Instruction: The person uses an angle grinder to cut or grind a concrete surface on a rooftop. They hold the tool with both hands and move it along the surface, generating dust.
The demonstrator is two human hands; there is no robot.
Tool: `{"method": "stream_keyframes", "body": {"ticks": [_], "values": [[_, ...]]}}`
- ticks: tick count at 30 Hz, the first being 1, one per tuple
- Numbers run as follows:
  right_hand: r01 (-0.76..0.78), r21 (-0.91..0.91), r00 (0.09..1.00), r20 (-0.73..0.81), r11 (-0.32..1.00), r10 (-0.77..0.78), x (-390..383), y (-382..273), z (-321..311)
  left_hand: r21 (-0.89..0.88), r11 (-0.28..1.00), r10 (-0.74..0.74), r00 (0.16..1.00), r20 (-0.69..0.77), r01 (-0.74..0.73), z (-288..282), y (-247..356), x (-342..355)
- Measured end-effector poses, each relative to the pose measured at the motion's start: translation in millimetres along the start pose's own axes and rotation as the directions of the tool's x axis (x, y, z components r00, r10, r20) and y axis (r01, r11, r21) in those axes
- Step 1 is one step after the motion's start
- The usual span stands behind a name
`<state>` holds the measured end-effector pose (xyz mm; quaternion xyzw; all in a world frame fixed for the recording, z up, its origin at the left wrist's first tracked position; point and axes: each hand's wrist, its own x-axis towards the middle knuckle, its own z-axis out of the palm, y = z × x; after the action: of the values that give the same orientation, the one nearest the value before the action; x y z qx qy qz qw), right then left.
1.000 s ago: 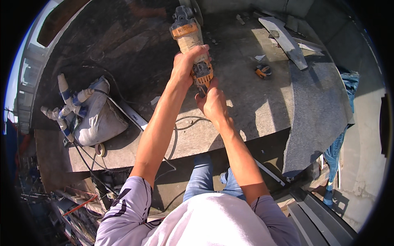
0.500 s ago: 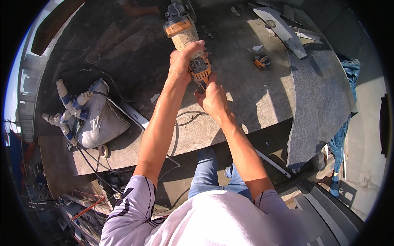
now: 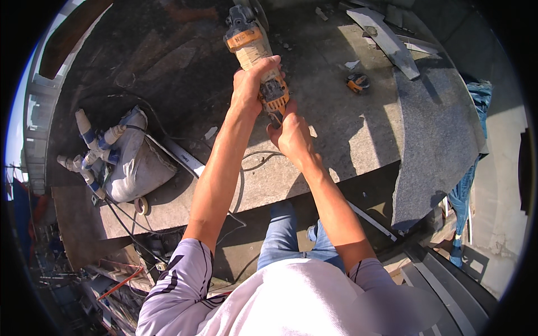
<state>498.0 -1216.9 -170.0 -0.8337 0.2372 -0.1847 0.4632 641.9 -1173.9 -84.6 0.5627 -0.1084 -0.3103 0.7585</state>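
An orange and black angle grinder point(image 3: 250, 49), its body wrapped in pale tape, is held out over the far part of the stone slab point(image 3: 330, 134). My left hand point(image 3: 249, 85) is closed round its middle, thumb across the top. Around the narrow rear end of the grinder my right hand point(image 3: 292, 134) is closed. The grinder's head points away from me, and part of its disc point(image 3: 260, 14) shows at the upper edge of the view. Whether the disc touches anything cannot be made out. A dark cord point(image 3: 262, 161) loops on the slab near my right hand.
Right of the grinder lies an orange and black tape measure point(image 3: 357, 83). A grey stone sheet point(image 3: 431, 140) and broken stone strips point(image 3: 384, 39) are at the right. To the left sit a pale sack point(image 3: 140, 168), taped pipe pieces point(image 3: 95, 148) and a tape roll point(image 3: 142, 206).
Almost nothing differs. Both hands keep their hold on the angle grinder, which stays in nearly the same place.
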Motion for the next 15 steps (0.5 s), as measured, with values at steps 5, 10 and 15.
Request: {"method": "stream_keyframes", "body": {"ticks": [5, 10, 15], "values": [[0.038, -0.004, 0.999, -0.017, 0.999, -0.038, 7, -1, 2, -0.021, 0.999, 0.047, 0.999, 0.026, -0.046, -2, 3, 8], [0.049, 0.005, 0.998, -0.03, 0.999, -0.049, 9, -3, 0, -0.031, 0.998, 0.063, 0.998, 0.025, -0.062, -1, 3, 9], [-0.001, 0.037, 1.0, 0.016, 0.999, 0.001, 0, -7, -6, 0.059, 0.997, 0.041, 0.999, 0.003, -0.041, 1, 1, -4]]}}
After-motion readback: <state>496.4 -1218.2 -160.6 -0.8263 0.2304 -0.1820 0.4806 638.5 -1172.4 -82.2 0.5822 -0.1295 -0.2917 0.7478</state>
